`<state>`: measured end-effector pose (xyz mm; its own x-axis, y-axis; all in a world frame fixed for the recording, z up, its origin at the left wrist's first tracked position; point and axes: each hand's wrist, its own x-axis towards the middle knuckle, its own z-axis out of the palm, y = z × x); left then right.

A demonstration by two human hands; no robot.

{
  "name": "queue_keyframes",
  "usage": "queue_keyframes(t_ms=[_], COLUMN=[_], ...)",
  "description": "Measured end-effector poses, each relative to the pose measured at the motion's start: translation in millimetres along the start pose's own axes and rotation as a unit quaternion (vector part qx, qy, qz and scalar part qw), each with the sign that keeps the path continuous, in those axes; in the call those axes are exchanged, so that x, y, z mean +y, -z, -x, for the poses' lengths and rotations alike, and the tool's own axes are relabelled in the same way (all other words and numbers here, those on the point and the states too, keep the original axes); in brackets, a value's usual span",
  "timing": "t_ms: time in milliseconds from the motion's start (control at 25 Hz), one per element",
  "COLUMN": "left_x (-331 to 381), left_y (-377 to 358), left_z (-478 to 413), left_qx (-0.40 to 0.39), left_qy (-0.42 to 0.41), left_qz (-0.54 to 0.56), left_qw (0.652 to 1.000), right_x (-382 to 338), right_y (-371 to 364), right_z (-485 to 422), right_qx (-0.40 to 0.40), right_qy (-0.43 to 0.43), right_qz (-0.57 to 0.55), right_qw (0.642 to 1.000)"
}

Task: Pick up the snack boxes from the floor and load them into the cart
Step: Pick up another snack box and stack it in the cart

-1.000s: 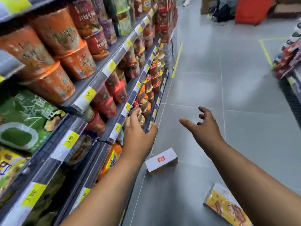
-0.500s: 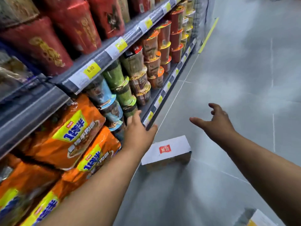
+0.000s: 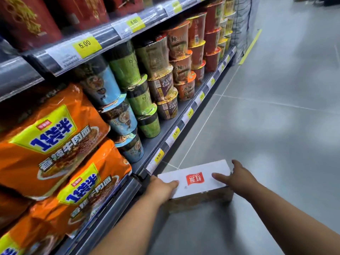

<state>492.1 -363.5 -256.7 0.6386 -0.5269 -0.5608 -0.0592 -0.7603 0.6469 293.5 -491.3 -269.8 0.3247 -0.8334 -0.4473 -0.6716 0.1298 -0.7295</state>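
Item: snack box (image 3: 195, 181), the only one in view.
Shape: a flat oblong carton, longer than it is wide and low in height.
Top face: plain white, with a small red logo bearing white characters near the middle.
Side face: the long side toward the camera is brownish, with a blurred print in shadow.
Pose: flat, white face up, lying across the view with its right end a little farther away.
Place: low over the grey floor (image 3: 257, 126), just beside the bottom shelf edge (image 3: 165, 144). Whether it touches the floor cannot be told.
Hold: the left hand (image 3: 160, 188) grips the left end and the right hand (image 3: 237, 178) the right end, both thumbs on top.
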Motion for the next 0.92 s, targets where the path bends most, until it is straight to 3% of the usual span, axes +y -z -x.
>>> queue_keyframes(t_ms=[160,480,640,920], left_x=[-6,49,119,288], left_y=[-5,25,67,179], left_z=[-12,14,65,230], left_qx=[-0.026,-0.07,-0.082,-0.115], left_qy=[0.001,-0.079,-0.14,-0.268], left_qz=[0.057,0.089,0.122,0.157], left_qw=[0.998,0.99,0.979,0.944], right_x=[11,-22,-100,-272], right_y=[-14,26,97,254], right_z=[-3,1,47,197], right_qx=[-0.044,0.011,0.054,0.126], right_qy=[0.051,0.099,0.108,0.121], right_qz=[0.013,0.04,0.025,-0.081], right_qw=[0.998,0.994,0.992,0.981])
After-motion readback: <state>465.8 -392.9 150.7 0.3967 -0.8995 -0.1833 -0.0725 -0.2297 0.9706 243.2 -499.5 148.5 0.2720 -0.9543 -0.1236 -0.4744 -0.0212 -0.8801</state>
